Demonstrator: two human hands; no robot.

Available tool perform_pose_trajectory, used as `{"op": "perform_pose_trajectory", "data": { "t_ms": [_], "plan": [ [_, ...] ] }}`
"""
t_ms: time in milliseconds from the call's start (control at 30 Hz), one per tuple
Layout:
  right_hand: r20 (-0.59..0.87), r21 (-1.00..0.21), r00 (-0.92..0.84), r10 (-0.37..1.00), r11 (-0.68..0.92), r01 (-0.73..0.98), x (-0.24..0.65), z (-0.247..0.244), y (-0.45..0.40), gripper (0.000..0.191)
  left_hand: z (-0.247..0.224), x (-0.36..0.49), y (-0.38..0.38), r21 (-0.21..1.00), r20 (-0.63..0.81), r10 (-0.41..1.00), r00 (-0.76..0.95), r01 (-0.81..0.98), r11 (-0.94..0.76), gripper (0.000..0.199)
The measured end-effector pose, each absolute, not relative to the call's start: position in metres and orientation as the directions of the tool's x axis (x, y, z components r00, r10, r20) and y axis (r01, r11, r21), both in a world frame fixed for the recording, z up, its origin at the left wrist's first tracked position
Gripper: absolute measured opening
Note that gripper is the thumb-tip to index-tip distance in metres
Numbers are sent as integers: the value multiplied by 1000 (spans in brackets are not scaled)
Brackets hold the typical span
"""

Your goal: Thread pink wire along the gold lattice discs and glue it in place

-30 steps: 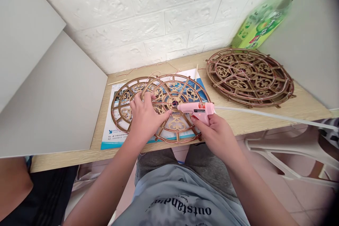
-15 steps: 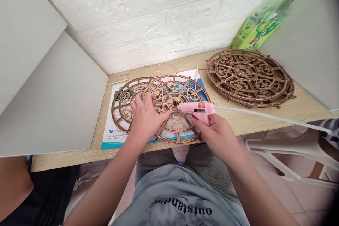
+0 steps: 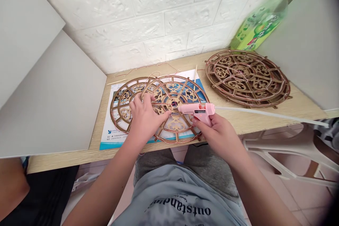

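A brown-gold round openwork frame [image 3: 176, 124], with scroll patterns and thin copper-coloured wire along its ribs, lies partly over a second similar frame [image 3: 113, 107]. My left hand [image 3: 144, 114] grips the upper frame near its left rim, fingers curled and thumb reaching toward the hub. My right hand [image 3: 218, 130] is wrapped around the handle of a pink glue gun [image 3: 197, 108]. Its nozzle points left, close beside the hub and just right of my left thumb. A long whitish glue stick [image 3: 265, 113] sticks out of the gun's back. Whether the nozzle touches the frame, I cannot tell.
Under the frames lies a blue-and-white printed sheet [image 3: 111, 145] on the wooden table [image 3: 66, 160]. More round frames [image 3: 247, 77] are stacked at the right, before a green bottle [image 3: 261, 24]. Grey panels [image 3: 60, 102] stand at the left; a plastic stool [image 3: 278, 152] is below right.
The glue gun's nozzle has shifted slightly right, away from the hub. My left hand keeps its place on the frame; the whole view has moved a little.
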State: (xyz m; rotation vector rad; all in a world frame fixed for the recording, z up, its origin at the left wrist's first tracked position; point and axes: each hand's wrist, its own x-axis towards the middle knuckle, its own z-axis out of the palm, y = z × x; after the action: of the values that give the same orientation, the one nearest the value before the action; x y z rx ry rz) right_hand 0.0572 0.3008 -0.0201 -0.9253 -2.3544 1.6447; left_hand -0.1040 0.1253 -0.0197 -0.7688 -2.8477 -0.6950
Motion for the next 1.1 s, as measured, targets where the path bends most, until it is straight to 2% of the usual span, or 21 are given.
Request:
{"op": "perform_pose_trajectory", "data": {
  "t_ms": [433, 667, 933, 1100],
  "plan": [
    [-245, -874, -813, 528, 242, 421, 49, -32, 299, 45, -22, -105, 125, 392, 237, 450, -861, 508, 767, 65],
    [-270, -874, -802, 533, 215, 436, 53, -25, 302, 48, -25, -104, 124, 391, 251, 458, -853, 522, 758, 66],
    [-234, -883, -796, 558, 221, 415, 54, -14, 302, 44, -25, -105, 124, 370, 241, 461, -854, 521, 769, 66],
    [-253, -880, -818, 516, 228, 417, 53, -20, 301, 48, -23, -104, 123, 378, 238, 462, -855, 519, 767, 65]
  ]
}}
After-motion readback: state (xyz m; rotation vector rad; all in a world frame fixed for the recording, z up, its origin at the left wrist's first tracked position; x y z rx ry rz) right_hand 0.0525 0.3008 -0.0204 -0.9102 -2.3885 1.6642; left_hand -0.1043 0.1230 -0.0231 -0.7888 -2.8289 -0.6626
